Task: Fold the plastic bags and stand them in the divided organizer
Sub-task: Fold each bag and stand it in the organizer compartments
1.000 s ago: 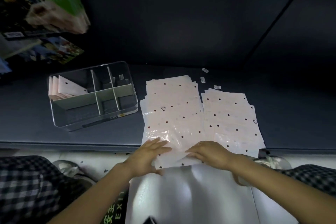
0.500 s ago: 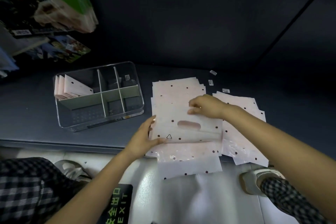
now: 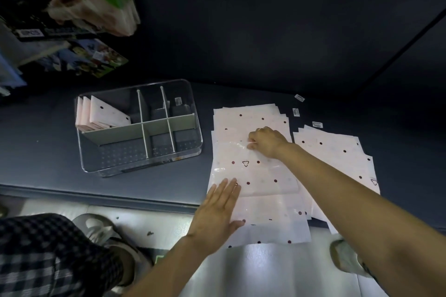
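Fingers of the left hand (image 3: 217, 210) lie straight and together, pressed flat on the near left edge of the folded plastic bag (image 3: 255, 171), which rests on top of the nearer stack of bags (image 3: 270, 226) at the front lip of the dark counter (image 3: 48, 152). Beyond it, the right hand (image 3: 268, 140) has its fingers curled, pinching the bag's far edge at the fold. That bag is thin, glossy, pale pink film with dark dots and a small triangle mark, creased and catching the light. A second stack of flat bags (image 3: 337, 152) lies just to the right. Further left stands the clear, round-cornered divided organizer (image 3: 140, 128), its white partitions forming compartments; folded bags (image 3: 101, 116) lean upright in the far left one. Three small labels (image 3: 299, 97) lie on the counter behind the stacks. Half a second ago the bag's handle cutout faced up and the left hand gripped its corner; now the bag is doubled over and the palm has flattened.
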`<move>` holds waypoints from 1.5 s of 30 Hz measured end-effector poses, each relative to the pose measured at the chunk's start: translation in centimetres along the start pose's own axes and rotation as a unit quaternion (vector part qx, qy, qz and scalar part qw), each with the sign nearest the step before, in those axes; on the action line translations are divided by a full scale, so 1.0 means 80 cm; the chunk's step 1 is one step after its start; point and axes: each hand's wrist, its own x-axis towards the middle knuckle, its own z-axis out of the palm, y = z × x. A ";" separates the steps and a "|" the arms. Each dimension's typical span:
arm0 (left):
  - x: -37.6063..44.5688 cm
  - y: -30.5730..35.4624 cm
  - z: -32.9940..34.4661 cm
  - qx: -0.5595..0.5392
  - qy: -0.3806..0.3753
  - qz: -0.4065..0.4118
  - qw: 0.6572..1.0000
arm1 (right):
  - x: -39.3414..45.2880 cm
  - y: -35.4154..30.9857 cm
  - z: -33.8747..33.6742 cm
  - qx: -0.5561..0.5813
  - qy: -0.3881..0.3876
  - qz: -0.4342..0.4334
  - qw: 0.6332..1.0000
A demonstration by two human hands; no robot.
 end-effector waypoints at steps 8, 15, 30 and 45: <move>-0.009 -0.005 0.004 0.072 -0.052 0.056 0.994 | 0.007 0.003 0.013 0.035 0.018 0.036 0.999; -0.014 -0.011 -0.001 0.102 -0.094 0.042 0.989 | -0.031 -0.004 0.024 0.032 0.155 0.038 0.987; -0.017 -0.025 -0.009 0.086 -0.110 0.024 0.990 | -0.207 0.032 0.131 -0.150 0.096 -0.079 0.981; -0.025 -0.059 -0.012 0.039 -0.069 -0.012 0.997 | -0.174 0.025 0.116 0.034 0.165 -0.053 0.984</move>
